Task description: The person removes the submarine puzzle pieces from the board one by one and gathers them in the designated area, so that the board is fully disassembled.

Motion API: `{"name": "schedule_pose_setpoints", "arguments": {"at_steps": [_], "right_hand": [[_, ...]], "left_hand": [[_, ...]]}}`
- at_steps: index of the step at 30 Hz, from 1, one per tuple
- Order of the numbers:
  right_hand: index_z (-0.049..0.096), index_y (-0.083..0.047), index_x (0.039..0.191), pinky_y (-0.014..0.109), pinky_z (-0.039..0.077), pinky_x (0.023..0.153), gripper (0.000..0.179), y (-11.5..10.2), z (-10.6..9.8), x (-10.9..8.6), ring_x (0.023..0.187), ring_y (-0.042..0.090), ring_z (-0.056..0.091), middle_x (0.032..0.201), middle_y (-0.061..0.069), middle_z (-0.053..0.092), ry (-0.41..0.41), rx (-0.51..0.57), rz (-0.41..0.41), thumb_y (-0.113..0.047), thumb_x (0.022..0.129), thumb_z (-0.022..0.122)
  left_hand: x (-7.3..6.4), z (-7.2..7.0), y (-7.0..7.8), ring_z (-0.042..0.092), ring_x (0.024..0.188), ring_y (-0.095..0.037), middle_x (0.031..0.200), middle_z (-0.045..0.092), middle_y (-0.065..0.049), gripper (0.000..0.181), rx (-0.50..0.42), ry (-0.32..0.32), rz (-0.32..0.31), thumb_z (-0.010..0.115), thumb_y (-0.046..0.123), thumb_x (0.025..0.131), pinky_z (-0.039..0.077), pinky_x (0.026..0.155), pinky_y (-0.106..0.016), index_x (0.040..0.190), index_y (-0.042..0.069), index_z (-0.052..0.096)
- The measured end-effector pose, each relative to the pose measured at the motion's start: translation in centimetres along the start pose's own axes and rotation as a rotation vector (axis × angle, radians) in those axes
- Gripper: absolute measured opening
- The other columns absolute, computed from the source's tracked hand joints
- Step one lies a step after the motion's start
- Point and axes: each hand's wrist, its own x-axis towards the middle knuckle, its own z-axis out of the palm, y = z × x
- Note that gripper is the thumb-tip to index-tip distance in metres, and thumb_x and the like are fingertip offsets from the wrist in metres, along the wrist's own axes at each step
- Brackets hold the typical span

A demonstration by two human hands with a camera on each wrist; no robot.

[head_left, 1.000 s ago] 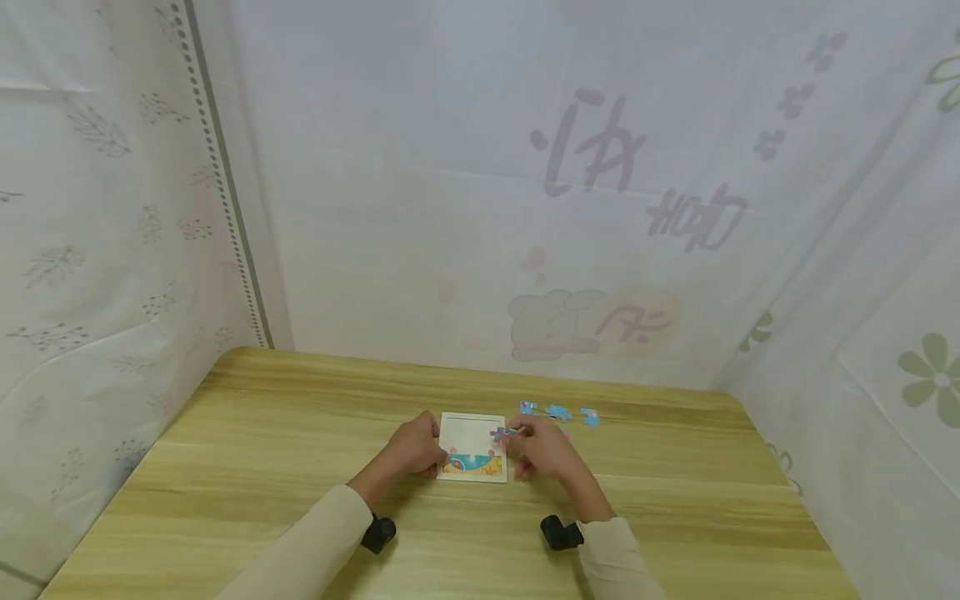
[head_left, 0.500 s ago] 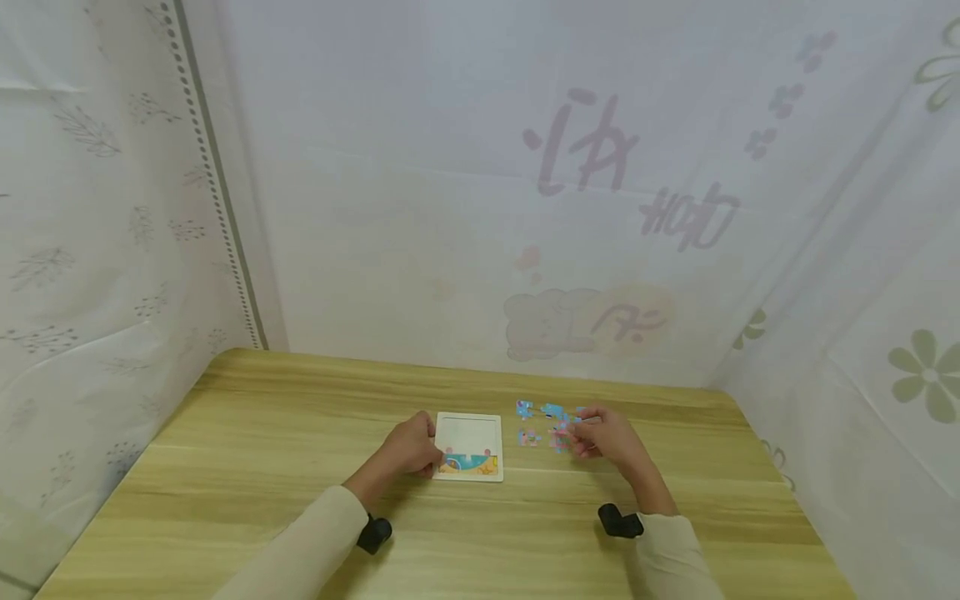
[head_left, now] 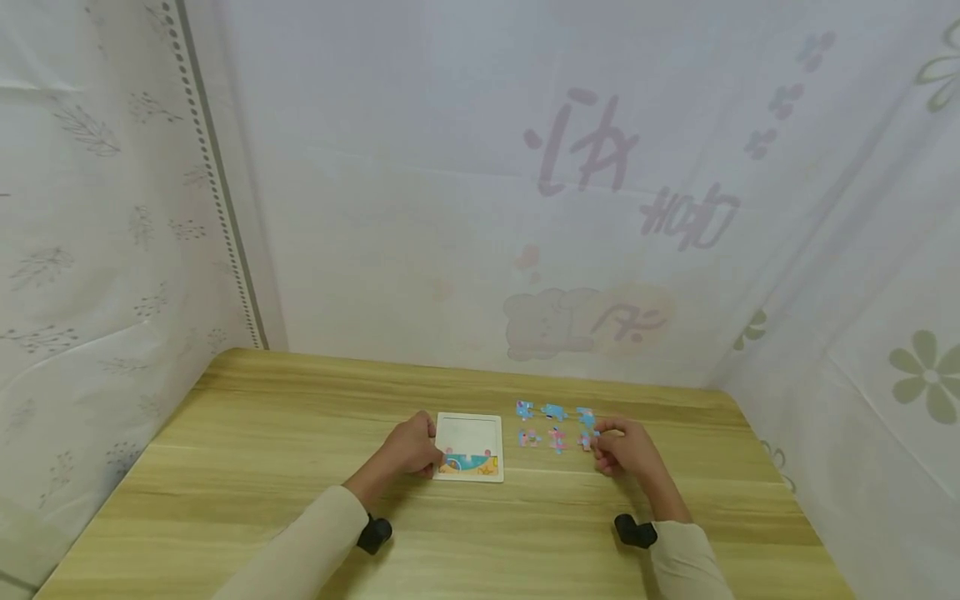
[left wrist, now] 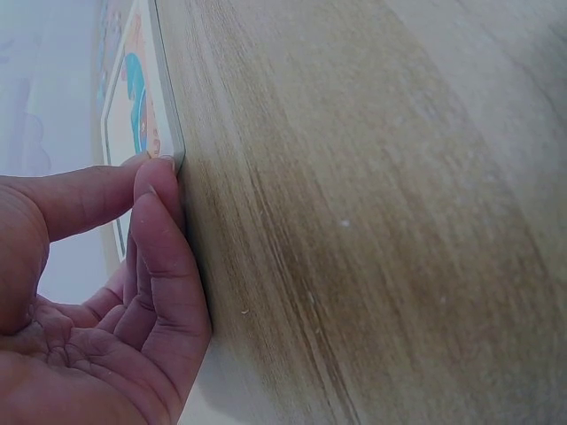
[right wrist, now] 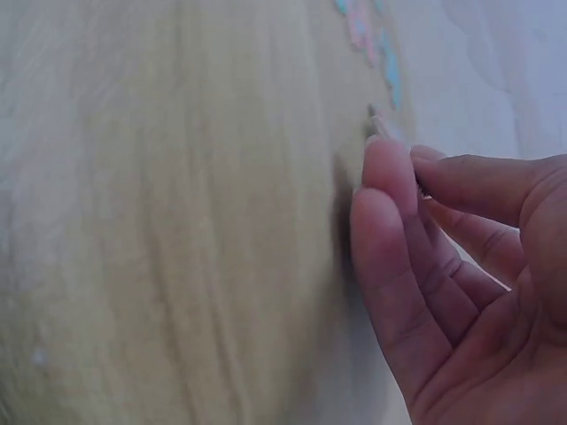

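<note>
My left hand grips the left edge of a square white puzzle tray, thumb against its near corner in the left wrist view. Orange and teal puzzle pieces fill the tray's near strip; its pale base shows above them. To the right, my right hand pinches a small pink and blue puzzle piece between thumb and fingers, low over the table. In the right wrist view the pinched piece is seen edge-on, partly covered by the fingertips.
Loose puzzle pieces lie in two rows right of the tray: blue ones behind, pinkish ones in front. The wood-grain table meets a printed white curtain at its back edge.
My right hand has moved right, from the tray's right edge with a puzzle piece to the right end of the loose pieces. The left hand keeps its grip on the tray.
</note>
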Motion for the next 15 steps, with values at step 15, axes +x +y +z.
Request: {"name": "schedule_pose_setpoints", "arguments": {"at_steps": [15], "right_hand": [[0.060,0.003,0.114,0.030,0.053,0.049,0.027,0.34,0.53,0.18,0.049,0.016,0.057,0.063,0.006,0.057,0.055,-0.192,-0.048,-0.011,0.092,0.064]], "left_hand": [[0.07,0.04,-0.21,0.060,0.046,-0.016,0.056,0.062,-0.008,0.031,0.007,0.002,0.010,0.072,0.000,0.080,0.046,0.050,-0.022,0.098,0.001,0.047]]}}
